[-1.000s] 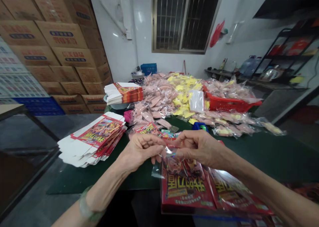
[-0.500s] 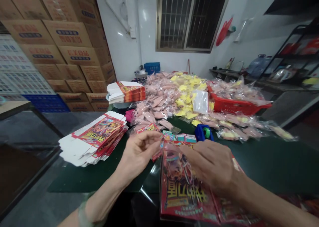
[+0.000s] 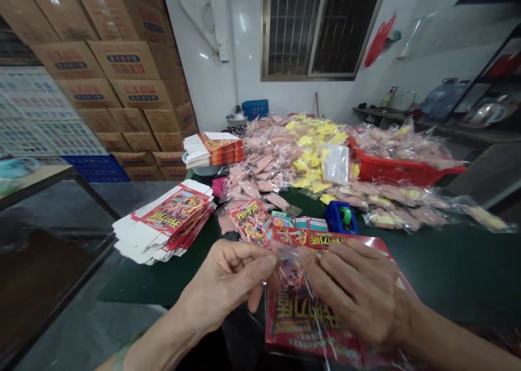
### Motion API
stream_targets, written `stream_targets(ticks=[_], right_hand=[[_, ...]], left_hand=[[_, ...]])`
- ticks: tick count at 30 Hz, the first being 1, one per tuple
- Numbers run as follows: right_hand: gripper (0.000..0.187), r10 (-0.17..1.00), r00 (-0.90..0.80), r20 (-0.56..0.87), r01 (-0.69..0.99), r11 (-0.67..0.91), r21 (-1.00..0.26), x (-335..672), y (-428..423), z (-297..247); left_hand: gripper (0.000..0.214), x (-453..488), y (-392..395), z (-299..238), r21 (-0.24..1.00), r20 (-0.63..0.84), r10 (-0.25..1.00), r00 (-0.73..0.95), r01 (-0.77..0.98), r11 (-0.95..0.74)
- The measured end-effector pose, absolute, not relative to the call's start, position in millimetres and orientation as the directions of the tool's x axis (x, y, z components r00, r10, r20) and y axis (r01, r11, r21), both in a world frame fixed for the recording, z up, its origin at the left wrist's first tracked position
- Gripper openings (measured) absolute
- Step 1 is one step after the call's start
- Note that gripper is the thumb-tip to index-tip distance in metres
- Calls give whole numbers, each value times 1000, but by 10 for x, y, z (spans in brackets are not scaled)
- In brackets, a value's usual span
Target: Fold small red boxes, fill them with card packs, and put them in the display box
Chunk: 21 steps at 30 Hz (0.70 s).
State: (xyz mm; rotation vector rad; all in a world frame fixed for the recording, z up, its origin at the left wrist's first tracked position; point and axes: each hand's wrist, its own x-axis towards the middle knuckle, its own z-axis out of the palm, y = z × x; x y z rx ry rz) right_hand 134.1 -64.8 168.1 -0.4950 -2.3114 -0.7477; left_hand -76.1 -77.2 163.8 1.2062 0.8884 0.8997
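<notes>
My left hand pinches the edge of a clear plastic bag between thumb and fingers. From the other side my right hand grips the same bag, its fingers bent over it. Under both hands a red printed box with yellow lettering lies near the table's front edge; the right hand covers part of it. Just beyond are a red printed card or packet, small green-and-white cards and a blue tape dispenser with green tape.
Flattened red-and-white cartons lie stacked at left, with another carton stack behind. Bagged pink and yellow plush pieces heap across the back, beside a red basket. Brown boxes stand piled against the wall.
Both hands have come slightly lower and nearer, still on the clear bag. More of the red card and the box's top edge shows. The camera view has shifted a little left.
</notes>
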Motion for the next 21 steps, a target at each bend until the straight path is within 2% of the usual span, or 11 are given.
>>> stream_targets(ticks=[6, 21], right_hand=[[24, 159, -721, 674, 518, 770, 372, 1363, -650, 1655], [26, 178, -712, 679, 535, 765, 360, 1354, -661, 1642]], left_hand=[[24, -728, -741, 1665, 959, -121, 928, 353, -199, 201], [25, -714, -694, 1646, 928, -166, 919, 357, -259, 268]])
